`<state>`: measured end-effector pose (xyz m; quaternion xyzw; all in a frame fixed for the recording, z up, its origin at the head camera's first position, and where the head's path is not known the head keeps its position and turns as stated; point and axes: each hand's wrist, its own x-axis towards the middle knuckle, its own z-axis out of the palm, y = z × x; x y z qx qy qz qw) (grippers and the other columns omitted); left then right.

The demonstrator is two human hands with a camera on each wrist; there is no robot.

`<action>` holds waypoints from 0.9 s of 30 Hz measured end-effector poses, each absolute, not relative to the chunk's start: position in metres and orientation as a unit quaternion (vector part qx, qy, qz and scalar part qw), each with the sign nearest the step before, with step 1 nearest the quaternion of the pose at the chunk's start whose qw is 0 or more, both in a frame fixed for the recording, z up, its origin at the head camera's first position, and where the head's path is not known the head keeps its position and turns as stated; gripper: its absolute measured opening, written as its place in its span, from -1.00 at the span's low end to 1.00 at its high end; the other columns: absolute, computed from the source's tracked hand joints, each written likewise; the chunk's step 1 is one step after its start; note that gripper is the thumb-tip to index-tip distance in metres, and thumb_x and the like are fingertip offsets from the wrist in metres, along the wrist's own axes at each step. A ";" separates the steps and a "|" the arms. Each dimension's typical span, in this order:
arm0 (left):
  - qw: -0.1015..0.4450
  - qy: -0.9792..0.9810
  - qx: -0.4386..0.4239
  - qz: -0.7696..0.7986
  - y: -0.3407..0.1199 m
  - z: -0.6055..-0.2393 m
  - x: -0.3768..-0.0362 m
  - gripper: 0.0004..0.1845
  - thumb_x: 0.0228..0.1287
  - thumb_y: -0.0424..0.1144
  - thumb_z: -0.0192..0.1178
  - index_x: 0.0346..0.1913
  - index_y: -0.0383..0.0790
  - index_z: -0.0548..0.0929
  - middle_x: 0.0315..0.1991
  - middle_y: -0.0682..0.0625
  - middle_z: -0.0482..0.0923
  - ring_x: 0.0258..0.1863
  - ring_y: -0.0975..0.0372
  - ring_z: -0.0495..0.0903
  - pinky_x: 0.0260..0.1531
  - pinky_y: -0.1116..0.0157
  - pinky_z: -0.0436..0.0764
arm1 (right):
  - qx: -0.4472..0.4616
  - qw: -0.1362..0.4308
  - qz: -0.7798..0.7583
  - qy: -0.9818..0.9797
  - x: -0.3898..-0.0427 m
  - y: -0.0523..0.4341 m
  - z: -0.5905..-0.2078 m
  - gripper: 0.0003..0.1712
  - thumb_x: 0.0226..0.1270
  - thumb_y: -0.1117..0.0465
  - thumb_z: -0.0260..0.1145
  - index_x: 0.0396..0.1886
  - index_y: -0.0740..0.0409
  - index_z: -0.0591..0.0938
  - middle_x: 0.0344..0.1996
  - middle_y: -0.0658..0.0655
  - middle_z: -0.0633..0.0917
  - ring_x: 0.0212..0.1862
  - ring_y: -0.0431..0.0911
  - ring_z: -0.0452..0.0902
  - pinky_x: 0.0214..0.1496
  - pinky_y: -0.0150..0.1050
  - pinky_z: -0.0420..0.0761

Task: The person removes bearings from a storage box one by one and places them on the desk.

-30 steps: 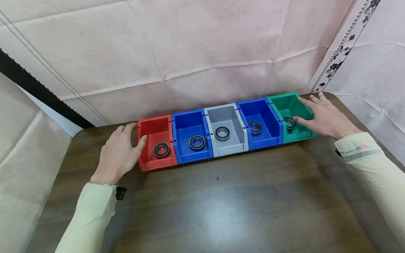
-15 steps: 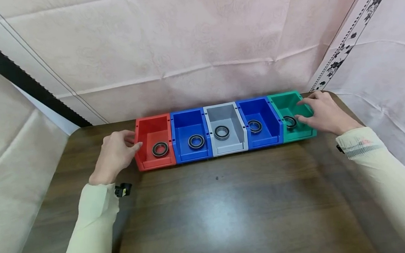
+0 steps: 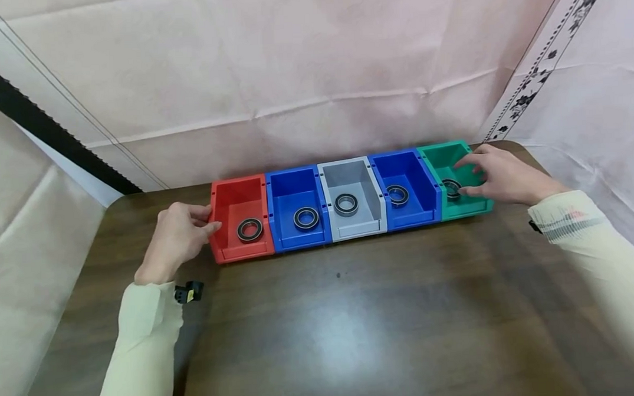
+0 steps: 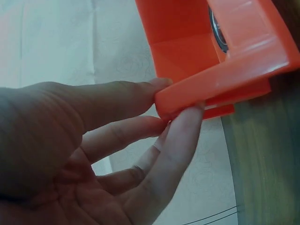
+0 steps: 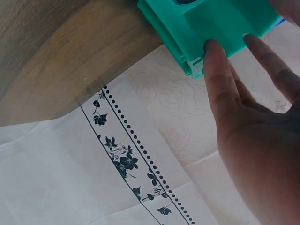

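Note:
My left hand (image 3: 176, 239) pinches the left side wall of the red bin (image 3: 240, 201). In the left wrist view its thumb (image 4: 126, 96) presses one face of the wall and fingers meet the other. At the row's far end my right hand (image 3: 507, 175) reaches over the green bin (image 3: 445, 155), thumb and fingers apart. In the right wrist view its fingertips (image 5: 215, 51) lie at the bin's edge; contact is hard to tell. A ball bearing (image 3: 250, 230) lies in the red bin and another bearing (image 3: 451, 189) in the green one, near the right thumb.
Between the end bins stand a blue bin (image 3: 295, 190), a grey bin (image 3: 348, 179) and a second blue bin (image 3: 400, 165), each with a bearing inside. They stand side by side on the brown table (image 3: 338, 315). A pale cloth (image 3: 290, 63) hangs behind.
My left hand has moved from spread fingers beside the red bin to a pinch on its wall. The right hand's fingers have bent inward over the green bin. The bearings stay in their bins.

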<state>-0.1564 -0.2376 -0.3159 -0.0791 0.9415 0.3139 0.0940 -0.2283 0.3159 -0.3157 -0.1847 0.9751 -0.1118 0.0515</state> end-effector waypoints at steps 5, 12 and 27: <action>0.107 0.939 -0.074 0.318 -0.237 -0.315 -0.159 -0.38 0.42 -0.20 0.28 0.47 -0.26 0.41 0.23 -0.33 0.58 -0.08 -0.06 0.67 -0.20 0.24 0.74 | -0.197 0.059 -0.096 0.974 -0.232 0.318 -0.314 -0.36 0.15 0.18 0.56 0.21 0.32 0.60 0.12 0.47 0.57 -0.01 0.25 0.65 0.03 0.24 0.64; 0.119 0.938 -0.067 0.318 -0.240 -0.315 -0.159 -0.39 0.44 -0.23 0.24 0.48 -0.29 0.37 0.25 -0.37 0.55 -0.11 -0.06 0.68 -0.27 0.30 0.72 | -0.216 0.090 -0.087 0.968 -0.240 0.309 -0.317 -0.33 0.08 0.21 0.60 0.21 0.32 0.61 0.21 0.48 0.56 0.23 0.38 0.49 0.23 0.33 0.51; 0.119 0.938 -0.057 0.321 -0.240 -0.315 -0.157 -0.41 0.46 -0.29 0.20 0.48 -0.32 0.35 0.23 -0.38 0.53 -0.26 0.03 0.59 -0.37 0.33 0.65 | -0.240 0.111 -0.081 0.961 -0.252 0.300 -0.332 -0.23 0.00 0.37 0.58 0.28 0.42 0.54 0.21 0.51 0.55 0.26 0.41 0.47 0.25 0.33 0.51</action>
